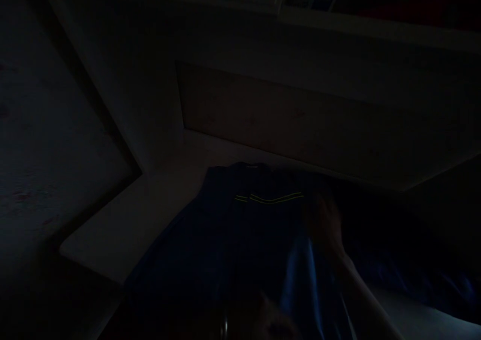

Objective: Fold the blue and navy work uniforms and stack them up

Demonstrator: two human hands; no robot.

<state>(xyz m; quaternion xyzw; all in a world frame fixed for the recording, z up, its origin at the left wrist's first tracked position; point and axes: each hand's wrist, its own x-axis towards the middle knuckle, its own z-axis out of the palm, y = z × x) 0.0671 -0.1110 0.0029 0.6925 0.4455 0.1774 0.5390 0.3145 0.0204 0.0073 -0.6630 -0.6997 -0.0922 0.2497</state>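
A dark blue garment (210, 230) with thin yellow-edged stripes across its upper part lies spread on a pale surface (150, 215). My right hand (325, 220) is at the garment's right side, near the end of the stripes, and touches or overlaps the cloth. Shadow and blur obscure its fingers. Below it the fabric rises in lit, smeared folds. At the bottom edge, my left hand (272, 320) shows only in part over the lower garment, its fingers too dark and blurred to make out. A small bright glint lies left of it.
More dark blue cloth (409, 265) lies to the right. A recessed wall panel (263, 109) stands behind the surface. Overhead runs a shelf edge (368, 27), with something red (432, 4) on it. A patterned panel (56, 144) borders the left side. The whole scene is very dim.
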